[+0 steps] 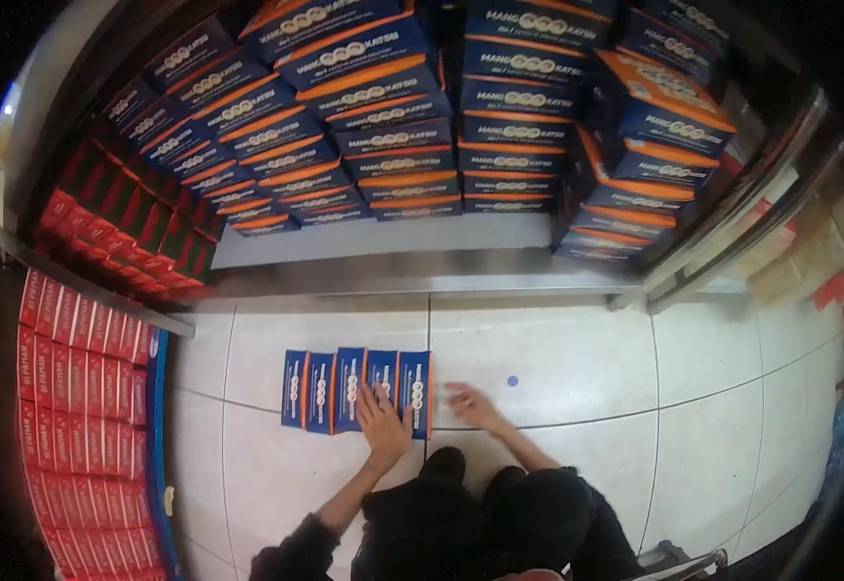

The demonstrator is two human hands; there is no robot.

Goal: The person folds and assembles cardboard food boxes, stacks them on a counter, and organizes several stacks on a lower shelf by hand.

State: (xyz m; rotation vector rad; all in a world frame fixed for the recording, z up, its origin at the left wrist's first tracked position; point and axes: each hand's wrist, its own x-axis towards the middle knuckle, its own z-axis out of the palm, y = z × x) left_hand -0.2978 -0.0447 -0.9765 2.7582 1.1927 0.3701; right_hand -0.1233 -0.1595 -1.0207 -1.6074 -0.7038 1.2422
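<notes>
A row of several blue-and-orange cardboard boxes (320, 392) stands on the tiled floor in front of me, packed side by side. My left hand (384, 426) lies on the row with its fingers spread, touching the boxes toward the right. Just right of the end box (416, 387) is my right hand (475, 405), its fingers pointing left toward that box with a small gap between. The right hand looks slightly blurred; its fingers are apart and nothing shows in them.
Beyond the row, a metal shelf (393, 273) bears tall stacks of matching boxes (519, 102). Red boxes (78, 378) fill a blue-edged rack at left; red-and-green packs (131, 223) lie farther back. A small blue disc (513, 382) lies on the floor (577, 484).
</notes>
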